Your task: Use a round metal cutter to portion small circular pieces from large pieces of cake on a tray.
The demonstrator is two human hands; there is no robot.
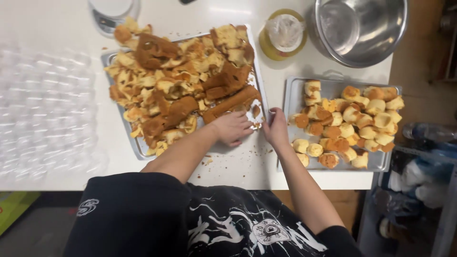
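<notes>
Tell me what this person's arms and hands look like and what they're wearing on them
Both forearms are bare, with no gloves on the left hand or the right hand. No watch or bracelet shows on either wrist. The right hand's fingernails look dark, perhaps painted. The upper arms are covered by the short sleeves of a black T-shirt with a white graphic print on the front and a small white mark on the left sleeve.

Your left hand [232,127] rests on a dull, brushed metal tray [143,151] heaped with dry, crumbly cake scraps [178,85], brown crust over porous yellow crumb. Your right hand [276,129] touches a second matt metal tray [291,95] of soft, rough-cut cake rounds [350,126]. The tabletop [52,28] is smooth white; the steel bowl [360,28] gleams; the clear plastic cups [45,109] look glossy.
</notes>
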